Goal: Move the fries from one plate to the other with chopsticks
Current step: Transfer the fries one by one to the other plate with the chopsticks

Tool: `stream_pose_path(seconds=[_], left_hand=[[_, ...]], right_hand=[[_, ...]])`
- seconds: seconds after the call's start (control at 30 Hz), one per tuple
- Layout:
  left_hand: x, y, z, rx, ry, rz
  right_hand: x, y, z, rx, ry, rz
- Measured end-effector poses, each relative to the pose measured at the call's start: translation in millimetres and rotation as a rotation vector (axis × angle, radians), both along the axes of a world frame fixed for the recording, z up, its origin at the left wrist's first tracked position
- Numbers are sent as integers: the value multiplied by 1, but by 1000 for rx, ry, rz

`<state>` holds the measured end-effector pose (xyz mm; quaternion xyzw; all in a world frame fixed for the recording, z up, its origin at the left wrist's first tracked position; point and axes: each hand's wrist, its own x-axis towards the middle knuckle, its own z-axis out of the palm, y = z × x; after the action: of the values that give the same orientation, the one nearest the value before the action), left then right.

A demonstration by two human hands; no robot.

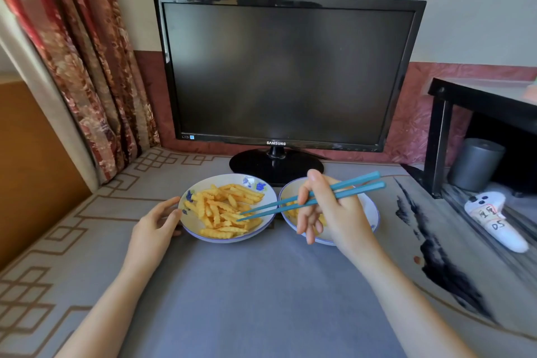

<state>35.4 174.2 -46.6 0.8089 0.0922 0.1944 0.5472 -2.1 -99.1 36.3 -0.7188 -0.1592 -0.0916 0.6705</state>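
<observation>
Crinkle fries [223, 209] on left plate [190, 225], tips of teal chopsticks [348, 187] among them.

The monitor [287, 73] has a glossy black plastic bezel and stand around a matt screen. Both the left plate [192, 224] and right plate [368, 207] look glazed and shiny. The chopsticks [360, 190] are smooth teal plastic, the fries [223, 209] ridged. Matt grey cloth covers the tabletop [247, 285]; at upper left hangs a woven floral curtain [87, 67].
</observation>
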Motion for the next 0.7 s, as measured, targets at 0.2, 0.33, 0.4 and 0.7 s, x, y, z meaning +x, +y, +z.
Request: stream_pose_path(seconds=[0.2, 0.33, 0.4, 0.7], left_hand=[[-1, -1, 2, 5, -1, 4], [0, 0, 1, 7, 8, 9], [0, 1, 1, 4, 12, 10], [0, -1, 2, -6, 5, 2]], right_hand=[[-3, 6, -4, 6, -60, 53], [-5, 9, -7, -63, -68, 76], [-5, 10, -9, -122, -73, 95], [-9, 11, -9, 80, -69, -16]])
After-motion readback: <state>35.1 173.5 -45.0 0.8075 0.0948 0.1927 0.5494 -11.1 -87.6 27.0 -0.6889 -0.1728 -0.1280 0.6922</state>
